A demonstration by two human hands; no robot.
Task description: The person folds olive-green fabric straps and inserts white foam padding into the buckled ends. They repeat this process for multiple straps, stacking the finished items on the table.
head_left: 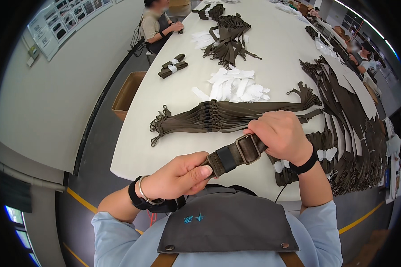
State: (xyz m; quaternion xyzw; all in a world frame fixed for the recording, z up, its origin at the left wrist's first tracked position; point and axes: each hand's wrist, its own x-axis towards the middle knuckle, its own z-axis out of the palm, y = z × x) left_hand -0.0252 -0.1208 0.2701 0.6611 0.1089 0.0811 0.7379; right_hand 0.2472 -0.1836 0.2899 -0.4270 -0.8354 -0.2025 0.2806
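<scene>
Between my two hands a brown webbing strap (237,153) is stretched in front of my chest, tilted up toward the right. It carries a dark keeper band and a rectangular metal slider buckle (248,149). My left hand (185,175) pinches the lower left end, thumb on top. At the other end my right hand (280,135) wraps round the webbing just beyond the buckle, hiding what lies under its fingers. Right behind the hands, a row of similar straps (214,116) lies side by side on the white table (138,147), metal hooks at their left ends.
White paper strips (238,84) lie in a pile behind the strap row. Bundled straps (173,66) sit at the left edge, with a larger strap heap (231,38) farther back. Long straps (352,133) cover the right side. A brown bin (128,93) stands left; a co-worker (158,26) sits beyond.
</scene>
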